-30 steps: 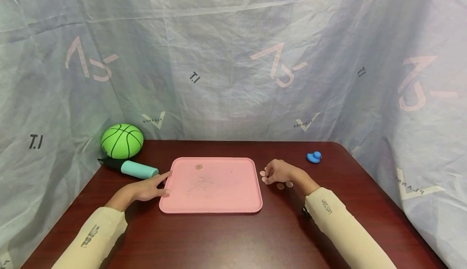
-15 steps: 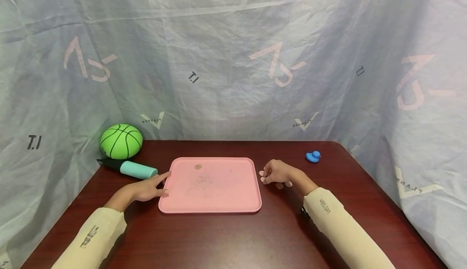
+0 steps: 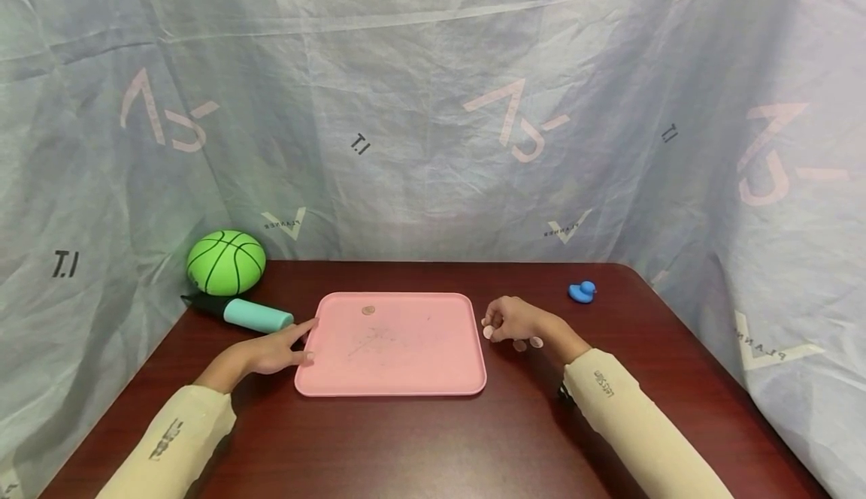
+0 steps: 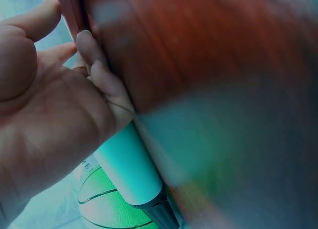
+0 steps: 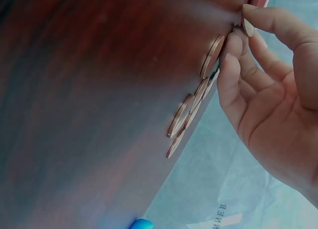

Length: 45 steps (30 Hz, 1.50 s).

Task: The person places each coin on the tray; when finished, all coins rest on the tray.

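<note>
My right hand (image 3: 514, 320) is just right of the pink tray (image 3: 433, 379), pinching a coin (image 5: 248, 27) between thumb and fingertip, its face tilted up. Several more coins (image 5: 180, 115) lie on the table under and beside this hand in the right wrist view; the hand partly covers them in the head view. One coin (image 3: 368, 309) lies on the tray near its far edge. My left hand (image 3: 271, 350) rests at the tray's left rim, with extended fingers and thumb spread along it. In the left wrist view its palm shows and nothing is gripped.
A teal-and-black cylindrical object (image 3: 257, 315) lies behind my left hand, beside a green basketball (image 3: 226, 263) at the table's far left. A small blue rubber duck (image 3: 582, 291) sits at the far right. Grey printed cloth (image 3: 433, 183) hangs behind the dark red table (image 3: 419, 446).
The right fingertips have shifted slightly, and the pinched coin now shows its face more beside the tray. The left hand and tray stay in place.
</note>
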Motion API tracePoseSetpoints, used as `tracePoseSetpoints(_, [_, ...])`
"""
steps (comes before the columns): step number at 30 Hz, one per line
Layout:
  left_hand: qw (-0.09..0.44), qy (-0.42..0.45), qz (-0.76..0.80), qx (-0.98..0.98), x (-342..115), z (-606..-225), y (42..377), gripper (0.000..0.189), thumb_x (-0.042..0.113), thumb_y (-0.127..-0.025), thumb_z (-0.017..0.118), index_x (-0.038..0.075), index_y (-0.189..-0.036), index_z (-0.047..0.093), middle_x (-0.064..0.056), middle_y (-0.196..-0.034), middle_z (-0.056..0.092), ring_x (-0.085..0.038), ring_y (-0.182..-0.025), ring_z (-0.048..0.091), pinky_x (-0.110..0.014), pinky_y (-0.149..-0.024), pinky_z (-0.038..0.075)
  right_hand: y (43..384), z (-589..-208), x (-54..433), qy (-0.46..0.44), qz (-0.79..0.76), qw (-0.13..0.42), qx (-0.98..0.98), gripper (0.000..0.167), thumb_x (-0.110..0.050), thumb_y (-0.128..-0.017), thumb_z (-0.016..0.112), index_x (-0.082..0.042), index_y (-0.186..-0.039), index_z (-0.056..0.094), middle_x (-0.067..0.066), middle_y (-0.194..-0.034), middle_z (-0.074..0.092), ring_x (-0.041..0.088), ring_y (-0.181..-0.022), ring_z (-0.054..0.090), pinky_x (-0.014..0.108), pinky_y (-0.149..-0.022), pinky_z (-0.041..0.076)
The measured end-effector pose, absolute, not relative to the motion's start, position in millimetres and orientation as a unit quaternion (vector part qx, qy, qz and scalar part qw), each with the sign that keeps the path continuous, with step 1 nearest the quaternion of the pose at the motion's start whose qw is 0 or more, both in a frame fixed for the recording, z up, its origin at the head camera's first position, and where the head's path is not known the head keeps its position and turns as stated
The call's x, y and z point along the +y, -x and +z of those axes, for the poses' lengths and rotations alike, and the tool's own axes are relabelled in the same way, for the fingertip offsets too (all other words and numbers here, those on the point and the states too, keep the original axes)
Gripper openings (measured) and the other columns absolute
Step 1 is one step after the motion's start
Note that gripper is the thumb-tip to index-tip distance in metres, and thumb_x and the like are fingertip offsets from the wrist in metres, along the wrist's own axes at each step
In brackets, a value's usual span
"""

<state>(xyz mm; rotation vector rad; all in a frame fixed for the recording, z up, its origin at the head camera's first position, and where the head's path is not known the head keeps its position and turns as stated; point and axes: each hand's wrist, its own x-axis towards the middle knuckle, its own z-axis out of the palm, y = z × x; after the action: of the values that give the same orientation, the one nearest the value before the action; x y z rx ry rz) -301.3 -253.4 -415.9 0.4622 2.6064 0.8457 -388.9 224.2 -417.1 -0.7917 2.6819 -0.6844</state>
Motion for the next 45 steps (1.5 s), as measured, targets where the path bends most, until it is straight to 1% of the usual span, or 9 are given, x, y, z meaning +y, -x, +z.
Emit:
tracePoseSetpoints(6, [0.179,-0.164,0.297,0.924,-254,-416,301,0.083,0.033,-0.096,0.065,-0.003,-0.155,0.019,-0.034,-0.153,0.026,-0.051,-0.141,0.022,-0.068,-0.109,0.02,388,-417,224,0.272,-0.235,0.135,0.923,0.02,-0.009,-0.078,0.079,-0.009,-0.095,0.069,-0.003,-0.078,0.067,0.014,-0.056,0.064,0.027,-0.062,0.053])
tracePoseSetpoints(10, [0.183,-0.163,0.297,0.923,-254,-416,301,0.083,0.033,-0.096,0.064,-0.003,-0.155,0.018,-0.035,-0.154,0.024,-0.052,-0.141,0.019,-0.068,-0.11,0.019,387,-417,224,0.287,-0.225,0.126,0.922,0.017,-0.014,-0.078,0.08,-0.009,-0.092,0.071,-0.004,-0.077,0.068,0.01,-0.061,0.064,0.027,-0.065,0.053])
tracePoseSetpoints(14, [0.185,-0.161,0.299,0.922,-254,-416,301,0.083,0.033,-0.097,0.064,-0.003,-0.155,0.018,-0.036,-0.154,0.022,-0.053,-0.142,0.017,-0.069,-0.11,0.018,388,-418,224,0.303,-0.208,0.094,0.925,0.013,-0.021,-0.081,0.08,-0.013,-0.088,0.073,-0.008,-0.076,0.069,0.006,-0.07,0.063,0.028,-0.069,0.053])
tracePoseSetpoints(19, [0.197,-0.157,0.292,0.923,-254,-417,302,0.084,0.035,-0.097,0.063,-0.001,-0.157,0.017,-0.036,-0.155,0.018,-0.054,-0.143,0.012,-0.069,-0.11,0.015,389,-419,220,0.286,-0.217,0.045,0.932,0.01,-0.026,-0.084,0.078,-0.016,-0.082,0.074,-0.01,-0.072,0.068,0.006,-0.069,0.061,0.028,-0.067,0.053])
tracePoseSetpoints(27, [0.203,-0.156,0.291,0.922,-255,-415,302,0.084,0.035,-0.097,0.062,-0.001,-0.157,0.014,-0.036,-0.156,0.014,-0.053,-0.143,0.011,-0.07,-0.11,0.014,388,-403,186,0.283,-0.254,0.016,0.925,0.01,-0.022,-0.087,0.076,-0.012,-0.085,0.074,-0.006,-0.071,0.069,0.01,-0.055,0.063,0.028,-0.058,0.052])
tracePoseSetpoints(32, [0.2,-0.164,0.288,0.922,-255,-415,304,0.085,0.035,-0.097,0.062,-0.002,-0.157,0.015,-0.037,-0.155,0.016,-0.053,-0.142,0.013,-0.069,-0.11,0.016,391,-398,156,0.301,-0.222,-0.006,0.927,0.011,-0.021,-0.085,0.078,-0.011,-0.084,0.074,-0.005,-0.076,0.07,0.006,-0.064,0.063,0.025,-0.063,0.053])
tracePoseSetpoints(35, [0.2,-0.165,0.288,0.922,-256,-415,304,0.084,0.034,-0.097,0.062,-0.002,-0.156,0.015,-0.037,-0.154,0.016,-0.053,-0.142,0.014,-0.069,-0.11,0.016,398,-398,138,0.317,-0.193,-0.005,0.929,0.01,-0.021,-0.083,0.078,-0.012,-0.083,0.074,-0.006,-0.077,0.07,0.005,-0.073,0.063,0.023,-0.068,0.052])
tracePoseSetpoints(39, [0.2,-0.164,0.288,0.922,-256,-415,305,0.084,0.034,-0.097,0.062,-0.002,-0.157,0.015,-0.037,-0.155,0.016,-0.053,-0.143,0.013,-0.069,-0.11,0.015,404,-397,114,0.326,-0.169,0.014,0.93,0.008,-0.019,-0.083,0.078,-0.012,-0.083,0.074,-0.005,-0.078,0.07,0.007,-0.072,0.063,0.024,-0.069,0.052])
tracePoseSetpoints(45, [0.199,-0.166,0.288,0.922,-255,-415,303,0.083,0.033,-0.097,0.062,-0.002,-0.156,0.016,-0.037,-0.155,0.016,-0.053,-0.143,0.012,-0.069,-0.11,0.015,407,-402,86,0.316,-0.141,0.039,0.937,0.009,-0.024,-0.085,0.075,-0.015,-0.083,0.076,-0.009,-0.08,0.07,0.008,-0.075,0.061,0.025,-0.069,0.051])
